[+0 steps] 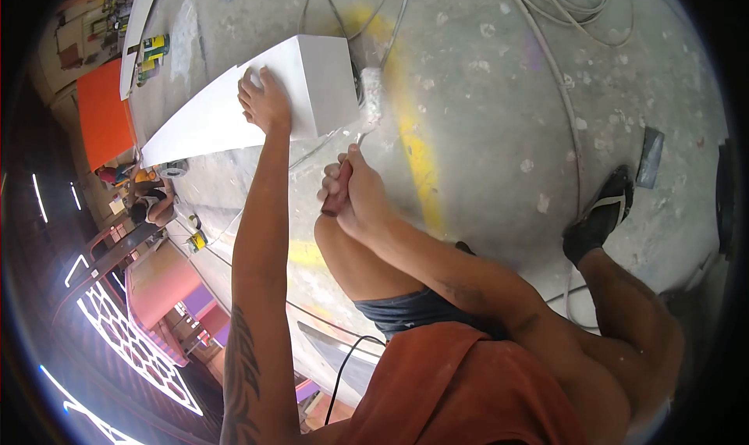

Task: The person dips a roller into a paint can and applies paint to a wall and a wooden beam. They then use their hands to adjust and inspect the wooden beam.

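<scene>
A long white box-like piece [211, 109] that narrows toward the far left lies on the concrete floor. My left hand [265, 101] rests on its broad white face, fingers apart and slightly bent. The piece's square end [328, 78] points toward the roller. In my right hand [355, 191] is the reddish-brown handle of a small paint roller [373, 101], with my fingers wrapped round it. Its fuzzy sleeve, whitish with paint, is close beside the square end.
Cables [558, 16] coil and run across the paint-spotted floor [499, 117]. A yellow stripe [417, 156] crosses it. Green-and-yellow cans [154, 47] stand at the upper left near an orange panel [104, 113]. Another person [156, 203] crouches at the far left. A grey slab [649, 158] lies near my foot.
</scene>
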`<state>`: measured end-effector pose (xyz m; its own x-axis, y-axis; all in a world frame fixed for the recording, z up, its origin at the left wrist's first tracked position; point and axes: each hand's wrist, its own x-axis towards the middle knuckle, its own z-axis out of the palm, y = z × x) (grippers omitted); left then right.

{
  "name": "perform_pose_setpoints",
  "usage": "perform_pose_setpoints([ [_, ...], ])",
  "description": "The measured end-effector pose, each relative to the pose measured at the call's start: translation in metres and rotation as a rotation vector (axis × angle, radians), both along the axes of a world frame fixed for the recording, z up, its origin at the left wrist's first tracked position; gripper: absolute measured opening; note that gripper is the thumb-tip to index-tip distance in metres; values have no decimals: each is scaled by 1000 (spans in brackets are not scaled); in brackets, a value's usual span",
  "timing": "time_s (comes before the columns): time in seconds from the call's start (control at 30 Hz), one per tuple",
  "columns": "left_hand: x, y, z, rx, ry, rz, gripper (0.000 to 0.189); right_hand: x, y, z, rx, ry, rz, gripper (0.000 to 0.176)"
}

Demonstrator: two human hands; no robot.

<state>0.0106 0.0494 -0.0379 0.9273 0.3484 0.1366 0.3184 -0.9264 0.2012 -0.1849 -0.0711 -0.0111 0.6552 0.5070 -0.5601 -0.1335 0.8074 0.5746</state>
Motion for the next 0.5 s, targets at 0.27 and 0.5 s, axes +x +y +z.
perform_pose_setpoints([
  [0.27,2,5,-3,6,9,-7,67,-8,0,39,-14,-96,94,27],
  [0.5,0,0,0,-8,10,4,67,-23,-16,68,-29,-125,208,24],
])
